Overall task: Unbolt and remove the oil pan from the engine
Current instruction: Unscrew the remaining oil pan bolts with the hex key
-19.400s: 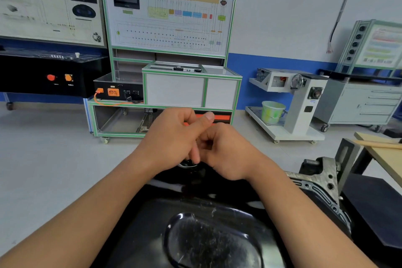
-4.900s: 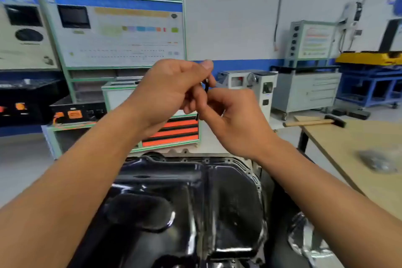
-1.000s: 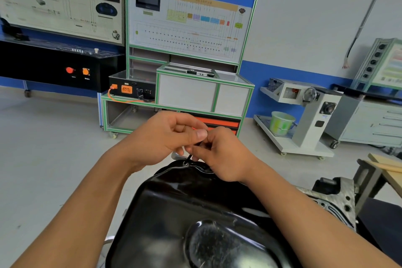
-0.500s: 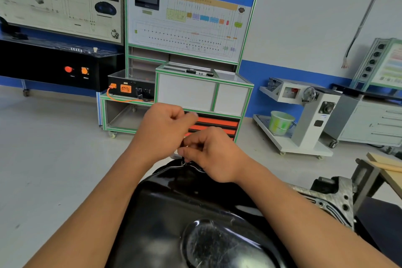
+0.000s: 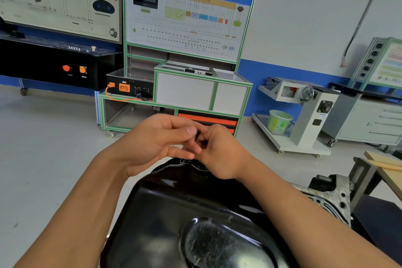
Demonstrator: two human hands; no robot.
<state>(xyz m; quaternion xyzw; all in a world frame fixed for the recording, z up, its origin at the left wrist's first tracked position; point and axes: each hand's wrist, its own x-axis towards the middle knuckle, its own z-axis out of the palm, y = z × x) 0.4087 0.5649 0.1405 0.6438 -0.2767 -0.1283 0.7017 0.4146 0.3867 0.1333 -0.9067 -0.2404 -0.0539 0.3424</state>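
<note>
Presently the fingers (image 5: 180,155) of left hand (image 5: 156,143) and right hand (image 5: 220,154) pinch one small dark bolt (image 5: 197,134) above the oil pan (image 5: 191,200); next move, presumably: set it aside, check remaining bolts.

Two bare hands, left hand (image 5: 156,143) and right hand (image 5: 221,155). Left forearm (image 5: 71,209) and right forearm (image 5: 304,217) are bare from the wrist down to the lower frame edge. Short clipped thumbnail (image 5: 191,130) shows on the left hand, and creases at its finger joints. The wide lens makes both forearms look broad near the bottom edge.
</note>
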